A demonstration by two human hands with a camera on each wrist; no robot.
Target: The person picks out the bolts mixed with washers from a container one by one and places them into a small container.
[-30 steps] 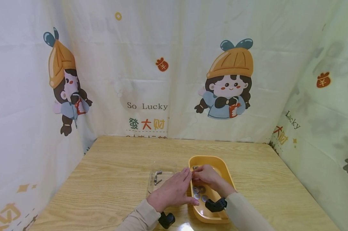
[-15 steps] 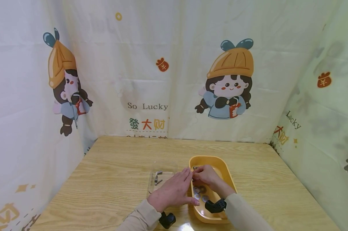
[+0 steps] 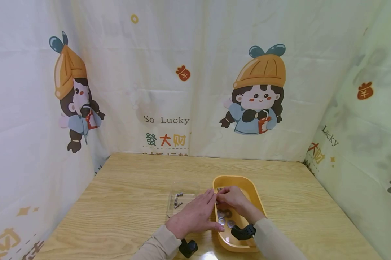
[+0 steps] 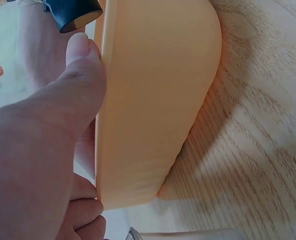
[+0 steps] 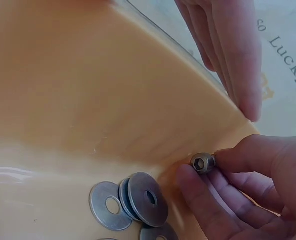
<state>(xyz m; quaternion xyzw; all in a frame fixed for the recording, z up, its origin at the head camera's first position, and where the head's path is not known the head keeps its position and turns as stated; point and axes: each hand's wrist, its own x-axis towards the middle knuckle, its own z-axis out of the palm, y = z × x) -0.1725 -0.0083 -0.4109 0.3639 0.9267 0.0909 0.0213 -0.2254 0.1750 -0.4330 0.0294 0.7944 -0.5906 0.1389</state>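
My right hand [image 3: 236, 200] reaches into the yellow tray [image 3: 256, 196]. In the right wrist view, its thumb and index finger pinch a socket head screw [image 5: 203, 163], the hex recess facing the camera. The screw's shank is hidden by the fingers. Along the tray's left rim, my left hand [image 3: 195, 215] rests with fairly straight fingers; its thumb [image 4: 80, 62] lies at the rim in the left wrist view. Flat metal washers [image 5: 148, 200] lie on the tray floor near the right hand, some of them overlapping. Another screw [image 3: 219, 189] shows at the tray's far left corner.
Left of the tray stands a clear plastic box [image 3: 168, 211] with several screws [image 3: 176, 201] in it, partly covered by my left hand. The wooden table [image 3: 134, 187] carries both containers. A printed curtain [image 3: 202, 119] hangs behind and on both sides.
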